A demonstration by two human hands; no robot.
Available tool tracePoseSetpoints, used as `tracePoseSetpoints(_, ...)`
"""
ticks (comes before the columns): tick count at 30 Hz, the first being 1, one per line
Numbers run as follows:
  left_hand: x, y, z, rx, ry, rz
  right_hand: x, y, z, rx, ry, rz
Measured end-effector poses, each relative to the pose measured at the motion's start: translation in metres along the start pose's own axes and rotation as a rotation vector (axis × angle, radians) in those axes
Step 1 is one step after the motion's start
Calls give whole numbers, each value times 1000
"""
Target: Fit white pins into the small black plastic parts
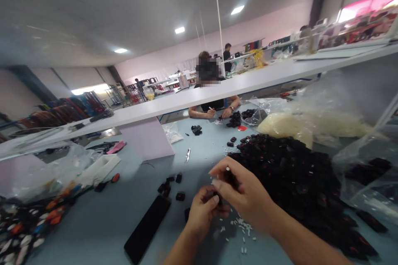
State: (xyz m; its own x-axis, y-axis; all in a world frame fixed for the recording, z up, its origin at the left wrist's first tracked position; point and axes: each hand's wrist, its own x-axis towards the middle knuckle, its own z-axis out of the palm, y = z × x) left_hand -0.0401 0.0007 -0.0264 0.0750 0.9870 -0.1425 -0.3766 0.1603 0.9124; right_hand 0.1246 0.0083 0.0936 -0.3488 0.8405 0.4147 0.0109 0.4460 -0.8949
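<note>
My left hand [202, 213] and my right hand [244, 190] meet low in the view over a pale blue table [102, 232]. Between them is a small black plastic part [230, 177], with a white pin showing at my right fingertips. My left fingers also close on something dark, partly hidden. Small white pegs [241, 227] lie scattered under my hands. A large heap of black parts with red marks [286, 178] rises just right of my right hand. Several loose black parts [169, 184] lie left of my left hand.
A black phone [146, 228] lies near my left hand, and small snips [188, 155] lie ahead. A white shelf [161, 107] crosses the view. Plastic bags [367, 169] stand right. A co-worker [214, 105] sits opposite, handling similar parts.
</note>
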Motion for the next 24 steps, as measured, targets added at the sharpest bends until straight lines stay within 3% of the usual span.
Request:
tracePoseSetpoints(4,0,2,1,-26,-13,-19,-1,80,7,-480,17,-66)
tracePoseSetpoints(7,-2,2,2,-19,-35,-53,-18,115,3,-816,-130,-104)
tracePoseSetpoints(9,-2,2,1,-16,-60,-71,-27,122,0,-892,-188,-128)
tracePoseSetpoints(13,-3,5,0,-14,-96,-107,-29,118,-1,-873,-156,-113)
tracePoseSetpoints(19,3,5,0,-26,52,-91,-28,120,2,-908,-200,-195)
tracePoseSetpoints(24,5,2,-2,-53,96,-125,-26,120,0,-897,-190,-133)
